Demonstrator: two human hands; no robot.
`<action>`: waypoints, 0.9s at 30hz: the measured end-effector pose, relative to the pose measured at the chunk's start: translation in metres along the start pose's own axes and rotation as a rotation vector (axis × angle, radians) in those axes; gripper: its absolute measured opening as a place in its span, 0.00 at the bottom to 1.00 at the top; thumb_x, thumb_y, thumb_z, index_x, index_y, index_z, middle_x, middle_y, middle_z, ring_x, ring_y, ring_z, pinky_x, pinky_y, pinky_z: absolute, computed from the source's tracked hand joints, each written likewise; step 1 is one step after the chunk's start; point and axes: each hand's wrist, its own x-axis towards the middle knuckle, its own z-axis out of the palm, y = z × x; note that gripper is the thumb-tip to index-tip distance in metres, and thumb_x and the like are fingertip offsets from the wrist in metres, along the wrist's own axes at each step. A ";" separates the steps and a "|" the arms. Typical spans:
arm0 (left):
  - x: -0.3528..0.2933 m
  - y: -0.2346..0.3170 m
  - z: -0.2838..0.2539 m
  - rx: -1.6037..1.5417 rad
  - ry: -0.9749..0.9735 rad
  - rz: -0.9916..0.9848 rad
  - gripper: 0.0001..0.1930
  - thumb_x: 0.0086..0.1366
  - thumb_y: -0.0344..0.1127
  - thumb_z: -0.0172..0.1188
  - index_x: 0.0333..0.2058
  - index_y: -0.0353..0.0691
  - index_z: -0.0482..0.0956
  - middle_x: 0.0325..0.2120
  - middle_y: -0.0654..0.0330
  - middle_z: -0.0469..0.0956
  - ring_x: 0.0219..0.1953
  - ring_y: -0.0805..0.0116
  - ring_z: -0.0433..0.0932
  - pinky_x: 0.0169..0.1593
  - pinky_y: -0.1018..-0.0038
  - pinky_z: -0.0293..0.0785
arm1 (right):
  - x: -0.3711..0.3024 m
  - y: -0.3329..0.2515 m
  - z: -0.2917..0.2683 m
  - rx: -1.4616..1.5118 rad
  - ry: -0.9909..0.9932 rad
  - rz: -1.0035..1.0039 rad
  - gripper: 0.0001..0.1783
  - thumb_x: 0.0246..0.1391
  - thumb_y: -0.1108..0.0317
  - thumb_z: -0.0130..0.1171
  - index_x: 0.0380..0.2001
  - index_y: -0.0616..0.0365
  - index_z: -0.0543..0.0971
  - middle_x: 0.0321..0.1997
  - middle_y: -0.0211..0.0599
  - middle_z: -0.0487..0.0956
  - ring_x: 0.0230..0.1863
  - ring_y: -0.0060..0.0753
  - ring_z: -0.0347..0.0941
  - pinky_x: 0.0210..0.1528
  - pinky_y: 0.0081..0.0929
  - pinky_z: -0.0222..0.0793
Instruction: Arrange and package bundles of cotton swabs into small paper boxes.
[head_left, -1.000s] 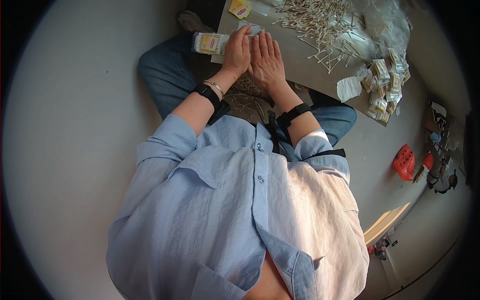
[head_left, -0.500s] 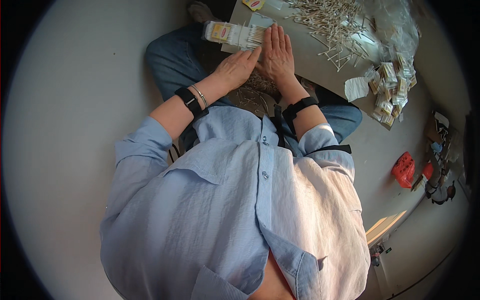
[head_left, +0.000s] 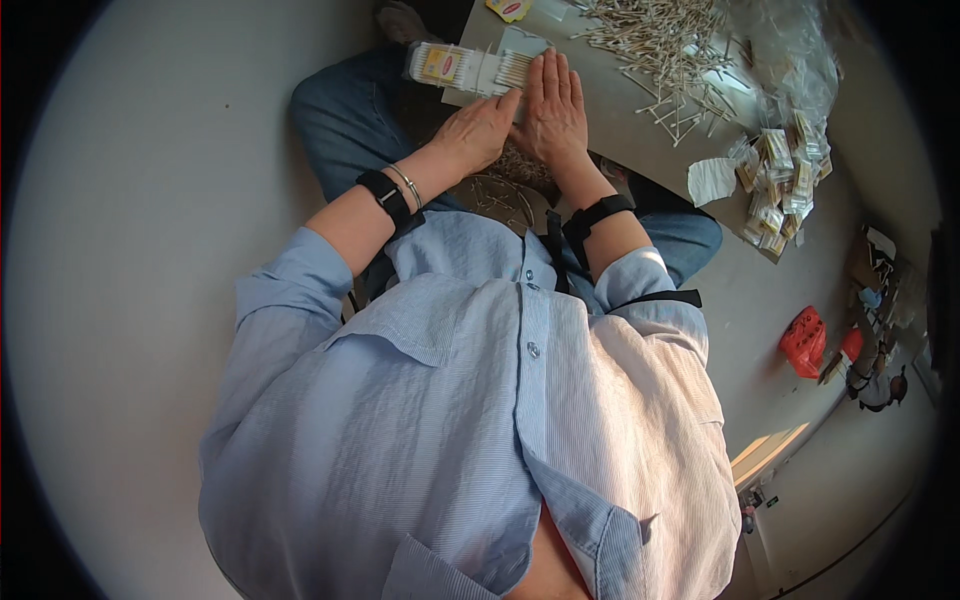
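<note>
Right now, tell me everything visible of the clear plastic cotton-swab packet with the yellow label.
The clear, plastic-looking packet shows a row of white-tipped swabs and a yellow label with a red mark. It lies beyond the left hand, its left end jutting past the grey tabletop. Neither that hand nor the right hand visibly touches it.

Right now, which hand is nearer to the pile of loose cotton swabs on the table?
Right. The right hand is left of the loose swabs, apart from them; the left hand is farther left, beyond the right hand.
</note>
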 end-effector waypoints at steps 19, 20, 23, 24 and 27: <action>0.015 0.005 -0.007 -0.010 -0.091 -0.132 0.29 0.62 0.34 0.51 0.60 0.38 0.52 0.41 0.39 0.75 0.39 0.41 0.76 0.43 0.54 0.73 | 0.000 0.000 0.002 -0.039 -0.018 0.011 0.51 0.47 0.45 0.54 0.65 0.66 0.48 0.71 0.51 0.46 0.72 0.49 0.37 0.71 0.41 0.33; 0.015 0.004 -0.005 -0.006 -0.069 -0.115 0.29 0.63 0.35 0.50 0.60 0.38 0.52 0.40 0.39 0.75 0.39 0.41 0.76 0.43 0.53 0.73 | 0.000 0.000 0.001 -0.039 -0.017 0.011 0.51 0.47 0.45 0.54 0.65 0.66 0.48 0.71 0.51 0.46 0.72 0.49 0.37 0.71 0.41 0.33; 0.013 0.001 -0.001 -0.003 -0.032 -0.085 0.29 0.63 0.37 0.50 0.61 0.39 0.52 0.39 0.39 0.76 0.38 0.40 0.76 0.42 0.53 0.73 | 0.000 -0.001 0.000 -0.007 -0.010 0.003 0.50 0.47 0.46 0.54 0.65 0.65 0.47 0.71 0.51 0.46 0.72 0.49 0.37 0.71 0.41 0.32; 0.013 0.001 0.000 -0.005 -0.017 -0.072 0.29 0.63 0.37 0.50 0.61 0.39 0.51 0.38 0.39 0.76 0.38 0.40 0.76 0.42 0.53 0.73 | 0.000 -0.001 0.000 0.018 -0.003 0.007 0.50 0.47 0.47 0.53 0.65 0.66 0.47 0.71 0.50 0.46 0.73 0.49 0.37 0.71 0.41 0.32; 0.016 0.002 -0.001 0.018 -0.073 -0.107 0.30 0.64 0.37 0.50 0.61 0.40 0.50 0.35 0.40 0.77 0.37 0.40 0.77 0.41 0.52 0.73 | 0.000 -0.001 0.001 0.052 0.010 0.016 0.49 0.48 0.48 0.52 0.65 0.66 0.48 0.71 0.50 0.46 0.73 0.48 0.37 0.71 0.41 0.32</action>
